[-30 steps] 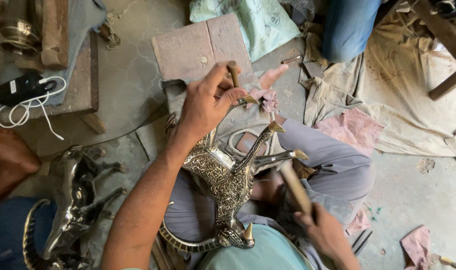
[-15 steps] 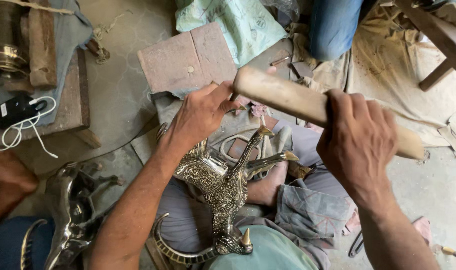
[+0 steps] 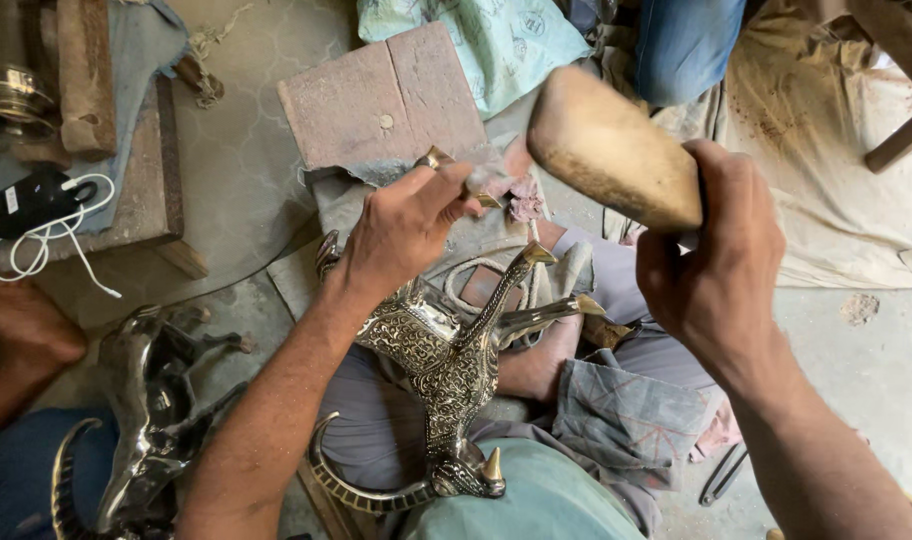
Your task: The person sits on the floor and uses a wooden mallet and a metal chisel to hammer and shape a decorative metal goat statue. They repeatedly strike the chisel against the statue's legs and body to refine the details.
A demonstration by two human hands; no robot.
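My left hand [image 3: 401,225] pinches what looks like a small punch [image 3: 481,190] over the ornate metal animal figure [image 3: 446,370]; my right hand [image 3: 721,270] grips the wooden mallet [image 3: 611,150].

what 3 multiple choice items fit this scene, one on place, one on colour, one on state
1. Where does the ornate metal animal figure lie?
A. on the person's lap
B. on the wooden bench
C. on the brick

2. What colour is the charger cable?
A. red
B. white
C. green

3. How is the wooden mallet held?
A. lying on the floor
B. raised in the right hand
C. tucked under an arm

Answers: 1 A, it rests across the thighs; 2 B, the coil is white; 3 B, the fist grips it aloft.
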